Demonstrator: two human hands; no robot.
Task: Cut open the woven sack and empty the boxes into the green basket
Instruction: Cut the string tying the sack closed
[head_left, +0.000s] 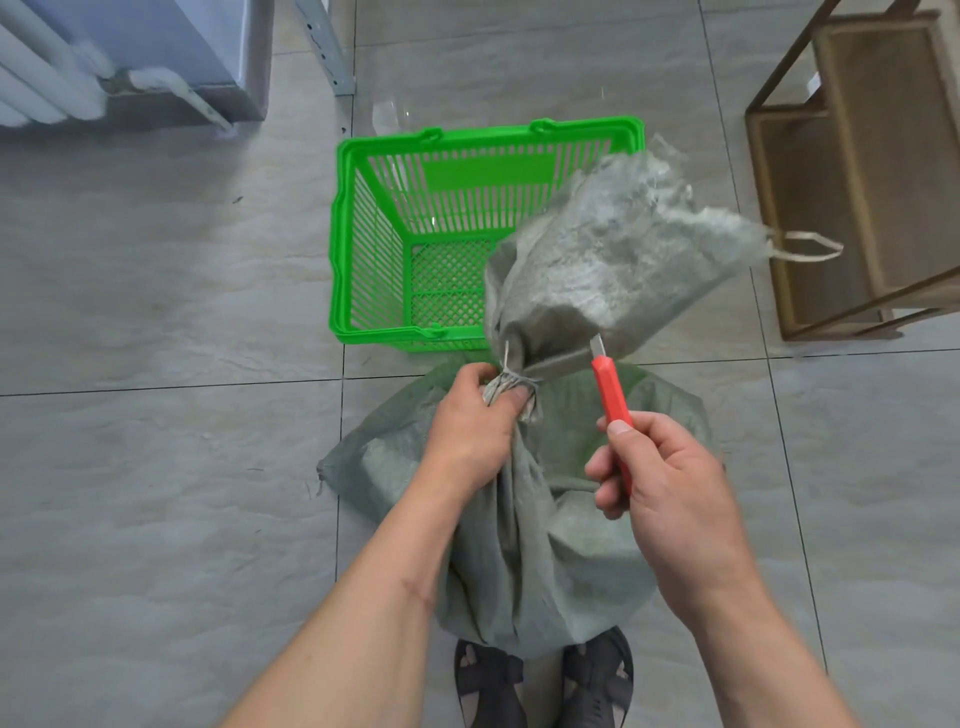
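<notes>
A grey-green woven sack (540, 545) stands on the tiled floor in front of my feet, its neck bunched and bound with a pale tie (511, 371). My left hand (475, 421) grips the neck just below that tie. The loose sack top (618, 249) flares up and to the right, over the near right corner of the green basket (374, 234). My right hand (660, 493) holds a red utility knife (613, 400), its short blade touching the fabric just right of the tie. The boxes are hidden inside the sack. The basket looks empty.
A wooden shelf unit with a metal frame (852, 171) stands at the right. A white radiator (41, 78) and a pale cabinet (197, 52) are at the upper left, beside a metal post (327, 47). My sandalled feet (545, 680) are behind the sack.
</notes>
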